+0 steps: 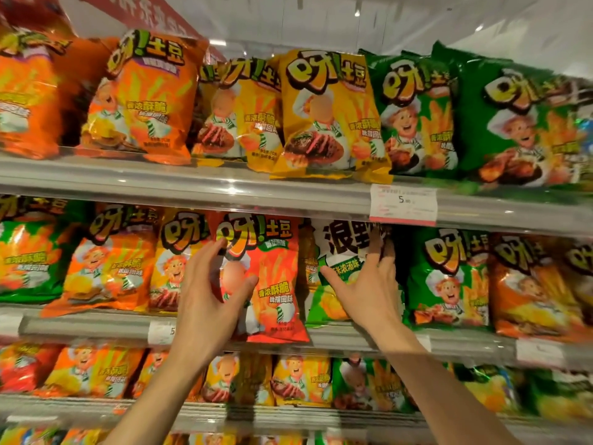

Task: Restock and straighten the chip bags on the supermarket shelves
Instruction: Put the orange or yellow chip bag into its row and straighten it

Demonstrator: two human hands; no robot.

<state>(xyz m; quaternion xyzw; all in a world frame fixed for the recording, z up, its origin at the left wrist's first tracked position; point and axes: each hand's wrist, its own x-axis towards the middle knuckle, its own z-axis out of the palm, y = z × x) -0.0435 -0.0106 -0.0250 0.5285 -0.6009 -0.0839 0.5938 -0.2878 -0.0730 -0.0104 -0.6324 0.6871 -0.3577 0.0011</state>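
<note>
Red chip bag [272, 277]: upright at middle shelf's [353, 340] front edge (label outward); left hand [208, 303] gripped it, right hand [369, 290] spread flat on white-green bag [340, 252].

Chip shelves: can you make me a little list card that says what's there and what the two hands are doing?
place: supermarket shelves packed with chip bags
top row: orange, yellow and green bags
middle row: red bag, white-and-green bag, green bag
left hand: fingers curled round the red bag's left edge
right hand: spread on the white-and-green bag, fingertips at its right edge
price tag: on the top shelf's rail, reads 5
red bag position: sticks out past the shelf edge
</note>
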